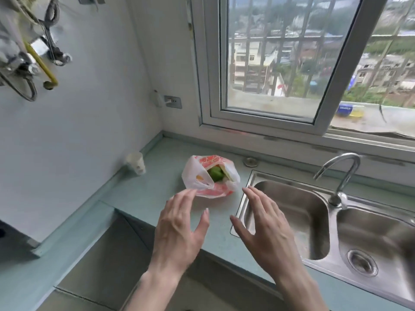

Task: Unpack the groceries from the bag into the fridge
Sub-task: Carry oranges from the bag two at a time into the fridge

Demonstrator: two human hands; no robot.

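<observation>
Viewing from the head camera, I note a crinkled white-and-red plastic bag (210, 176) on the smooth pale-green table (139, 198), mouth open on a round green item (216, 173). Left grip (179, 230) and right grip (267, 227) hover just short of it, palms down, fingers spread, holding nothing. Steel sink (292, 221) lies under the right grip.

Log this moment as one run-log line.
step: reaching for bag | left hand: open | right hand: open | bag: on counter, untouched | fridge: not in view
</observation>
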